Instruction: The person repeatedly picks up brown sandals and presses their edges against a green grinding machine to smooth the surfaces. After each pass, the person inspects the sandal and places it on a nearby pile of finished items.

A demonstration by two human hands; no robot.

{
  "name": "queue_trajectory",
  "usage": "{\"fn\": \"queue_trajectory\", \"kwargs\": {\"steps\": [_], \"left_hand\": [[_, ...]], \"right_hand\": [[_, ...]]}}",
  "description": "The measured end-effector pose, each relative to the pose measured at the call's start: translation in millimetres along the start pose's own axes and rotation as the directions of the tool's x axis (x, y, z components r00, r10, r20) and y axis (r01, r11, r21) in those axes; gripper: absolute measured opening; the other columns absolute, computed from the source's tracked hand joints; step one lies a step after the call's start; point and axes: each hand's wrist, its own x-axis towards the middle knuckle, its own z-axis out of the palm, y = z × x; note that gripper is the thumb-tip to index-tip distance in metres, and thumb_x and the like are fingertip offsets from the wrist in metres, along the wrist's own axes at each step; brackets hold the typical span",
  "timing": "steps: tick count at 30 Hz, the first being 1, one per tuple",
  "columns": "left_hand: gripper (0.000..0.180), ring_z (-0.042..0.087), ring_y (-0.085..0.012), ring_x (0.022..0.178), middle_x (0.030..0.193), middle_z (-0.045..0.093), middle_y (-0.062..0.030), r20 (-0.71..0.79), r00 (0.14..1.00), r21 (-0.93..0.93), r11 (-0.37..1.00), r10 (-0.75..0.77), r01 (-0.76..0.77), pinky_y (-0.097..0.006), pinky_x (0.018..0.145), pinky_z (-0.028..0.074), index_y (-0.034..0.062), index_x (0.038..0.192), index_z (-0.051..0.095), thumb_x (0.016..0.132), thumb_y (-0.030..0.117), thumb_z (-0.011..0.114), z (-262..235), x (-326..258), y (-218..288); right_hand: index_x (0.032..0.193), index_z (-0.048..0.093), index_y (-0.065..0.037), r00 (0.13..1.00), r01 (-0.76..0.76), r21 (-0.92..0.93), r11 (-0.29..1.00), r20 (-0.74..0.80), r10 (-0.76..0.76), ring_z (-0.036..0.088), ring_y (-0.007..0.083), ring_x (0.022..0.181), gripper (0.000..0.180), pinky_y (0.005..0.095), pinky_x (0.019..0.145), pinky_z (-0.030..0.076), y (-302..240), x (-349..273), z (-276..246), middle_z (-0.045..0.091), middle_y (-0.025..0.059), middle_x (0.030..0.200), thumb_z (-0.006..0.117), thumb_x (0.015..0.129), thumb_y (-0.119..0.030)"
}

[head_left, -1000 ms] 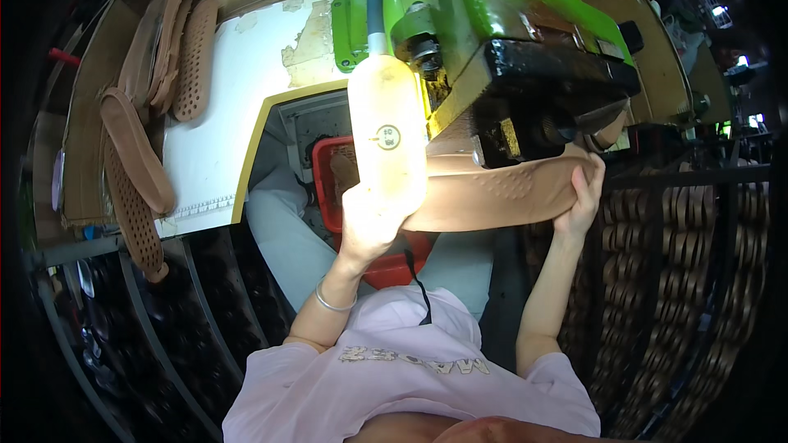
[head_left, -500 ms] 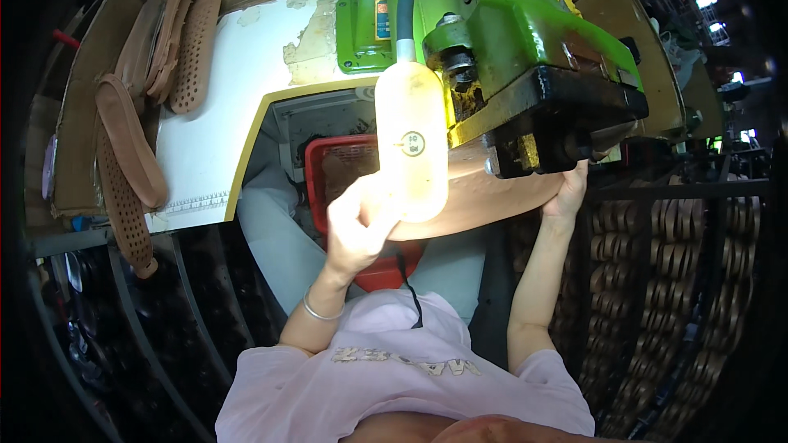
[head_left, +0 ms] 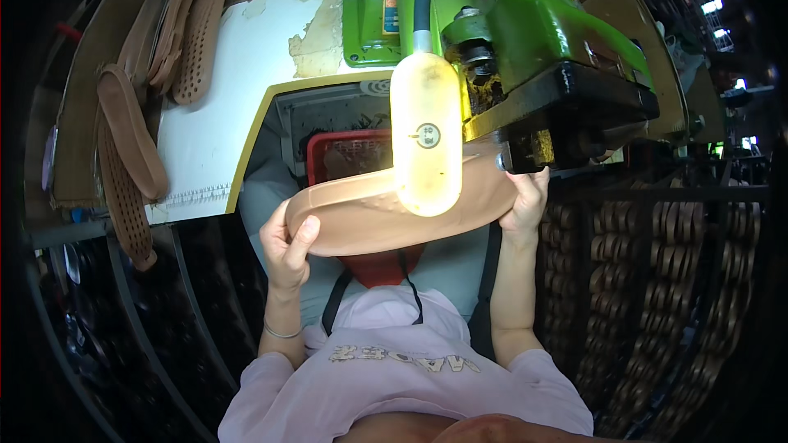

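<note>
A tan shoe sole (head_left: 353, 226) is stretched level between my two hands, below the black head (head_left: 558, 119) of a green machine (head_left: 525, 25). My left hand (head_left: 289, 248) is closed on the sole's left end, thumb on the near face. At the other end my right hand (head_left: 524, 203) grips it, close under the machine head, which hides part of that end. In front of the sole's middle hangs a glowing oval lamp (head_left: 427, 168), covering part of it.
On the white table (head_left: 222, 123) at left, several brown soles (head_left: 131, 127) lie in and over a cardboard box (head_left: 78, 139). A red basket (head_left: 328, 148) sits below the table's cutout. Racks with many soles (head_left: 624, 254) stand at right; dark racks (head_left: 90, 303) stand at left.
The sole has moved left and out from under the machine head, so more of it shows. My left hand went left with its end; my right hand also shifted left.
</note>
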Motion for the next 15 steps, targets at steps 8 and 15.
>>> {"fn": "queue_trajectory", "kwargs": {"steps": [8, 15], "left_hand": [[0.038, 0.058, -0.0118, 0.092, 0.103, 0.063, -0.0092, -0.085, 0.986, -0.064, 0.989, -0.141, 0.136, -0.025, 0.084, 0.045, -0.0074, 0.114, 0.055, 0.086, 0.017, 0.066, -33, -29, -4], [0.043, 0.058, -0.0143, 0.102, 0.11, 0.062, -0.0106, 0.128, 0.916, -0.158, 0.904, -0.38, 0.397, -0.029, 0.092, 0.045, -0.006, 0.118, 0.053, 0.083, 0.011, 0.071, -57, -57, -21]], "right_hand": [[0.138, 0.039, -0.006, 0.999, -0.031, -0.015, 0.999, 0.028, 0.032, 0.051, 0.0176, 0.114, 0.067, 0.0331, 0.1, 0.04, 13, -14, 40, 0.053, 0.0079, 0.124, 0.06, 0.076, 0.008], [0.122, 0.049, -0.002, 0.993, -0.041, -0.055, 0.998, 0.106, 0.046, 0.056, 0.0174, 0.106, 0.053, 0.0313, 0.094, 0.044, 24, -15, 54, 0.057, 0.0085, 0.116, 0.069, 0.074, 0.006]]}}
